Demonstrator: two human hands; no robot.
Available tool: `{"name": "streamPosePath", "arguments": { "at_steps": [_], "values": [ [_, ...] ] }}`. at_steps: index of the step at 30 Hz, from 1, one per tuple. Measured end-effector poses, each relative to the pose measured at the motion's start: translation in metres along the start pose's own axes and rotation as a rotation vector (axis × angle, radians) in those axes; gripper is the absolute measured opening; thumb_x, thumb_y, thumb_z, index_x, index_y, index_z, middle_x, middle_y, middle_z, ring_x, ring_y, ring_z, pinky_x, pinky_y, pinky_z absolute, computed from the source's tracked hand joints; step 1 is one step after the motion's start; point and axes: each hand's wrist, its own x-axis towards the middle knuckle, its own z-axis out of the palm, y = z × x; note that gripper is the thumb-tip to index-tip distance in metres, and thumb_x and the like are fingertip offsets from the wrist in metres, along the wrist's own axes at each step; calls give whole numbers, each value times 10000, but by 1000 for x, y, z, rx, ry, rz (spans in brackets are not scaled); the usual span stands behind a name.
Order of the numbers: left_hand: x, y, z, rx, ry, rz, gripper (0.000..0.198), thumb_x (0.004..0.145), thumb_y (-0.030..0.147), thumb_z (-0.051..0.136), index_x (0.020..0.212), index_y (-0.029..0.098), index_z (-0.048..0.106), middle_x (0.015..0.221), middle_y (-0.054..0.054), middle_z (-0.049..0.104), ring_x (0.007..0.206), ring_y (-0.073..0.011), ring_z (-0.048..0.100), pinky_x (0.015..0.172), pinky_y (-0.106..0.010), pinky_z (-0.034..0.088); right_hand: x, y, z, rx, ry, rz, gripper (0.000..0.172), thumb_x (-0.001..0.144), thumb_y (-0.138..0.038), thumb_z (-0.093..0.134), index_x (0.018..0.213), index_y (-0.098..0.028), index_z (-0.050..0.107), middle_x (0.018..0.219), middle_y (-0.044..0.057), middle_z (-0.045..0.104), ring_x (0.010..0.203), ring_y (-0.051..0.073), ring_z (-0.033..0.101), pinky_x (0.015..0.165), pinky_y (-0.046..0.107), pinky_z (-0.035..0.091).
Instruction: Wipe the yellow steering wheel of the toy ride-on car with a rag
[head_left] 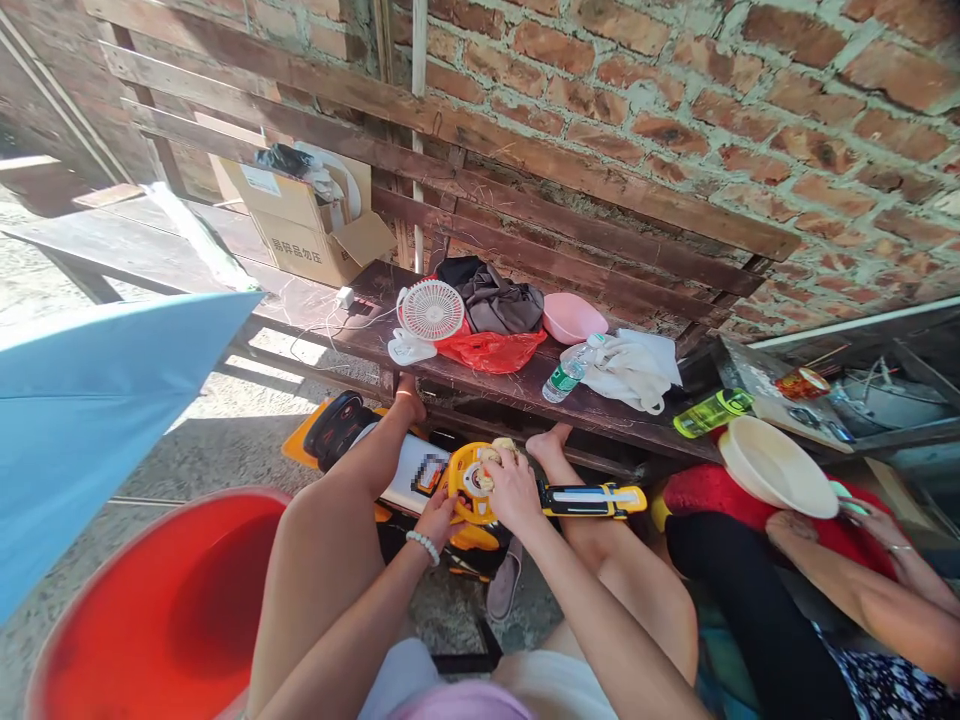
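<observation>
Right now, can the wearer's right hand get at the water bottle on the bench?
Probably, with a forward reach: nothing visible blocks the green-labelled water bottle. But the right hand holds a crumpled cream wad against the yellow steering wheel.

My left hand (436,519) holds a yellow wheel (457,466); my right hand (515,488) presses what may be cloth (501,444) on it. Beyond them sits a fan (432,310).

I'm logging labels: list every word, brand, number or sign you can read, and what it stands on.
"易碎品勿压": on the brown cardboard box.
White paper label on that box: too small to read.
Green label on the clear plastic bottle: too small.
Pixelated patch on the white plastic panel beside the round yellow plastic wheel: blurred out.
</observation>
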Motion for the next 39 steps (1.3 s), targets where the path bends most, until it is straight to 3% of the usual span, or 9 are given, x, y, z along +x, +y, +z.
{"name": "streamPosePath", "arguments": {
  "at_steps": [2, 4, 8, 14, 18, 22, 28, 33, 39],
  "values": [
    [0, 0, 0, 18, 18, 3, 227, 876, 239, 762, 930, 219, 542, 828, 10, 657, 821, -153, 697, 824, -329, 611, 30, 0, -2, 33, 6, 83, 489, 929, -178, 560, 1378, -330, 682, 1531, 67, 515, 1301, 293, 511, 1038, 380, 452],
    [0, 1, 1, 28, 48, 3, 237, 863, 235, 773, 921, 217, 544, 829, 8, 657, 818, -155, 692, 835, -345, 613, 54, 7, 2, 69, -76, 192, 518, 928, -198, 574, 1419, -341, 652, 1462, 83, 547, 1229, 269, 569, 996, 353, 467],
    [1, 3, 4, 72, 56, 1, 266, 836, 269, 808, 911, 223, 558, 831, 1, 643, 842, -179, 694, 846, -380, 615, 71, 24, 15, 133, -157, 303, 569, 953, -312, 586, 1520, -358, 561, 1376, 83, 580, 1090, 214, 645, 961, 313, 488],
    [0, 9, 3, 84, 24, -21, 232, 856, 298, 808, 894, 226, 590, 812, -20, 653, 889, -226, 714, 891, -441, 627, 41, 10, 25, -5, -59, 365, 599, 955, -275, 609, 1545, -325, 518, 1348, 144, 551, 1094, 256, 680, 893, 332, 503],
    [-3, 8, 4, 62, 20, -10, 241, 869, 324, 806, 881, 223, 588, 806, -26, 662, 900, -223, 722, 915, -445, 629, 11, -1, 33, -2, -76, 424, 615, 941, -262, 633, 1541, -271, 494, 1351, 173, 531, 1030, 264, 722, 872, 346, 514],
    [-5, 6, 6, 29, 23, 5, 288, 854, 363, 825, 874, 220, 575, 817, -16, 642, 860, -199, 706, 891, -427, 630, -22, 2, 51, 184, -76, 458, 615, 934, -281, 616, 1531, -248, 470, 1328, 170, 571, 1018, 259, 739, 909, 355, 530],
    [-5, 3, 10, 5, 37, 9, 247, 891, 347, 779, 894, 219, 568, 811, 0, 626, 801, -164, 676, 797, -345, 626, -67, -16, 105, 729, 138, 501, 573, 947, -279, 470, 1509, -209, 376, 1427, 166, 631, 1294, 220, 651, 1026, 323, 529],
    [-8, 1, 12, -12, 50, -5, 265, 901, 379, 768, 868, 225, 555, 783, -4, 634, 798, -165, 679, 766, -307, 617, -75, -24, 133, 939, 197, 403, 550, 842, -311, 555, 1385, -243, 506, 1394, 109, 676, 1245, 226, 666, 1048, 367, 530],
    [-11, 3, 12, -59, 24, -40, 245, 885, 323, 778, 890, 213, 559, 808, -5, 660, 850, -186, 715, 834, -362, 637, -62, 8, 123, 821, 292, 351, 523, 705, -265, 619, 1225, -239, 669, 1208, 89, 732, 1140, 274, 679, 1022, 397, 526]
  ]
}}
